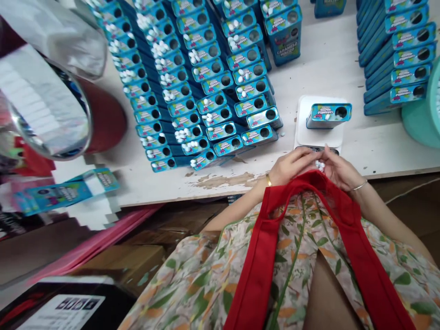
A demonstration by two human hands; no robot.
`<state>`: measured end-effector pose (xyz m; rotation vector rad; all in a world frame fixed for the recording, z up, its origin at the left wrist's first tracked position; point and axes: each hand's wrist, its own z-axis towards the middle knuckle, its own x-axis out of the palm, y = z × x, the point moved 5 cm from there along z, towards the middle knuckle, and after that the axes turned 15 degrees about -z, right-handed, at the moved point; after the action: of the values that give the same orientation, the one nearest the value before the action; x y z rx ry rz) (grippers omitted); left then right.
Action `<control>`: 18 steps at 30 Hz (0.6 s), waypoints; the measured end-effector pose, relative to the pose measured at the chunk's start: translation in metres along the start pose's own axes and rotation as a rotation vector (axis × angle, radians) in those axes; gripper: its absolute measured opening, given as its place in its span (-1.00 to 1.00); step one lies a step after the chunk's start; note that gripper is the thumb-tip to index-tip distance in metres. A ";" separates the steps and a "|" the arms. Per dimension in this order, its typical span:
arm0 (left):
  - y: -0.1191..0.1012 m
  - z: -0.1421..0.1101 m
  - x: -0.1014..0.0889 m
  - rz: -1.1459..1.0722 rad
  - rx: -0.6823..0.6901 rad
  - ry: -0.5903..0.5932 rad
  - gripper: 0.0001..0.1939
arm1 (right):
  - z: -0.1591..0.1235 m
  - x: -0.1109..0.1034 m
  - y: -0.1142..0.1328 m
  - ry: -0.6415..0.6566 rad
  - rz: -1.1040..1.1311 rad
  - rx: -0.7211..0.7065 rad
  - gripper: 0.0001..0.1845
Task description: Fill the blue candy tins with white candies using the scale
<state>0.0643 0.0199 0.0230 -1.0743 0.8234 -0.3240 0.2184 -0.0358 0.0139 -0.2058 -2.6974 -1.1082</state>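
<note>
In front of me, a blue candy box (332,113) with a round dark opening in its top stands on a small white scale (302,128). A white candy lies on the box's top beside the opening. My right hand (343,170) is cupped around several small white candies (320,165) at the scale's front edge. Reaching in from the left, my left hand (292,164) has its fingers stretched toward these candies. Its fingertips meet the right hand and partly cover the scale's dark display.
Rows of blue boxes (187,120) fill the left of the white table (223,181), many with white candies on top. More boxes (410,73) stand at the right beside a turquoise tub (417,112). A red can (105,117) is at the far left.
</note>
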 end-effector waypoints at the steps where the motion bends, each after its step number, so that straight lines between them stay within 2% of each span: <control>1: 0.006 0.003 -0.001 0.027 -0.037 -0.023 -0.58 | 0.000 0.001 -0.003 0.002 0.036 0.014 -0.35; 4: 0.045 0.004 -0.006 0.192 -0.302 -0.068 -0.51 | -0.004 -0.008 0.001 -0.071 0.056 -0.028 -0.46; 7: 0.085 -0.001 -0.004 0.323 -0.599 0.030 -0.38 | -0.012 -0.021 0.012 -0.146 -0.005 -0.120 -0.50; 9: 0.096 -0.001 -0.002 0.356 -0.685 0.044 -0.48 | -0.016 -0.028 0.015 -0.175 -0.009 -0.148 -0.50; 12: 0.094 -0.002 -0.003 0.378 -0.729 0.005 -0.72 | -0.017 -0.032 0.010 -0.199 0.021 -0.143 -0.48; 14: 0.084 -0.005 -0.005 0.370 -0.732 0.000 -0.80 | -0.015 -0.029 0.001 -0.198 0.058 -0.105 -0.46; 16: 0.066 -0.007 -0.008 0.287 -0.652 0.006 -0.83 | -0.012 -0.022 -0.009 -0.175 0.093 -0.052 -0.43; 18: 0.041 -0.006 -0.008 0.114 -0.496 0.025 -0.80 | -0.008 -0.010 -0.019 -0.125 0.107 0.002 -0.40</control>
<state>0.0489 0.0400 -0.0102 -1.4775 1.0120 -0.0334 0.2255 -0.0549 0.0042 -0.4277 -2.7580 -1.0962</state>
